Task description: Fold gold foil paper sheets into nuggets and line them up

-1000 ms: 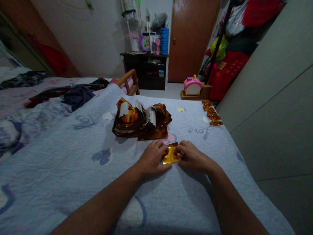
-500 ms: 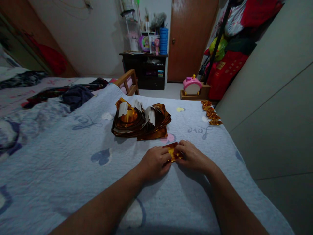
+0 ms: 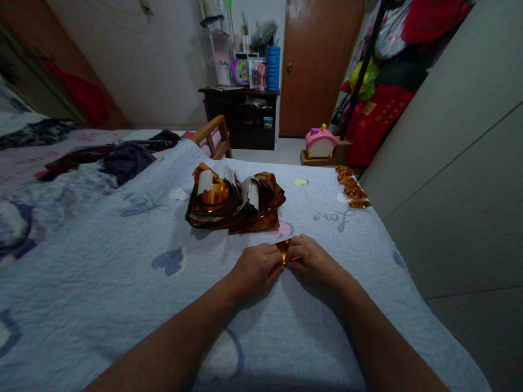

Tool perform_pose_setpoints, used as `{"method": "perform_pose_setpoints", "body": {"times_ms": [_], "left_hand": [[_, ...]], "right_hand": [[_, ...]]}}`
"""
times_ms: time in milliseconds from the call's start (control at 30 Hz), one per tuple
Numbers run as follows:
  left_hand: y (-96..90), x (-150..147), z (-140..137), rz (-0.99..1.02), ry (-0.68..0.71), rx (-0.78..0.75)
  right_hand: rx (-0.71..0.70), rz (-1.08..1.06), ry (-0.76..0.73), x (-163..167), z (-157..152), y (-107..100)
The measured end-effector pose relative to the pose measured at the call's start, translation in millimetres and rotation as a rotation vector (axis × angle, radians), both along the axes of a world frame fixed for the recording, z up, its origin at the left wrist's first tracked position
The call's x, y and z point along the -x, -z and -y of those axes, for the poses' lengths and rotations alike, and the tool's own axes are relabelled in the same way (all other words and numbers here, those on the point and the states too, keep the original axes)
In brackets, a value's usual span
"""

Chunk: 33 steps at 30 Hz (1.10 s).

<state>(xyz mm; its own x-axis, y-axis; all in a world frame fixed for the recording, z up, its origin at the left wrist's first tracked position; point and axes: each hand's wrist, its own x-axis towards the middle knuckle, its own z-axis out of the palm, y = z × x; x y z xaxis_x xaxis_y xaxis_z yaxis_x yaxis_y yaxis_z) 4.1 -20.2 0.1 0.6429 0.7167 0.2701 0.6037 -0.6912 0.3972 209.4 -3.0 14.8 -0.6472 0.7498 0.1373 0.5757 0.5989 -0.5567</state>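
Note:
A small sheet of shiny gold foil paper (image 3: 283,250) is held between my two hands, low over the bedspread, and mostly covered by fingers. My left hand (image 3: 257,270) grips its left part with the fingers curled over it. On the other side, my right hand (image 3: 312,258) pinches the right part, thumb below and fingers on top. Just beyond the hands lies a thick, loosely curled stack of gold foil paper (image 3: 261,220), with white backs showing. Several folded gold foil pieces (image 3: 354,192) sit in a row near the bed's far right corner.
A pale blue quilted bedspread (image 3: 122,305) lies under everything. Dark clothes (image 3: 128,160) lie at the left. Past the far edge stand a wooden chair (image 3: 214,136), a black cabinet (image 3: 241,117) and a pink toy (image 3: 321,142). A pale cabinet side (image 3: 461,179) borders the right.
My right hand has moved slightly left, closer to my left hand. Less of the gold paper shows between them, and it looks narrower.

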Motion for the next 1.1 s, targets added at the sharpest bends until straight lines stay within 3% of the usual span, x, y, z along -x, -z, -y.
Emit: {"method": "perform_pose_setpoints", "body": {"times_ms": [467, 567, 667, 867, 1100], "left_hand": [[-3.0, 1.6, -3.1, 0.008, -0.004, 0.034], [-2.3, 2.2, -2.7, 0.03, -0.009, 0.029], [-2.7, 1.0, -2.3, 0.039, -0.016, 0.025], [-2.4, -3.9, -1.5, 0.059, -0.027, 0.027], [-0.4, 0.3, -3.1, 0.027, 0.051, -0.001]], "right_hand": [[0.035, 0.167, 0.155, -46.5, -15.1, -13.9], [0.051, 0.047, 0.179, -52.8, -15.0, -18.2], [0.069, -0.063, 0.091, -41.3, -9.0, -19.1], [0.025, 0.006, 0.032, -3.8, 1.0, -4.7], [0.079, -0.016, 0.019, -6.2, -2.3, 3.9]]}}
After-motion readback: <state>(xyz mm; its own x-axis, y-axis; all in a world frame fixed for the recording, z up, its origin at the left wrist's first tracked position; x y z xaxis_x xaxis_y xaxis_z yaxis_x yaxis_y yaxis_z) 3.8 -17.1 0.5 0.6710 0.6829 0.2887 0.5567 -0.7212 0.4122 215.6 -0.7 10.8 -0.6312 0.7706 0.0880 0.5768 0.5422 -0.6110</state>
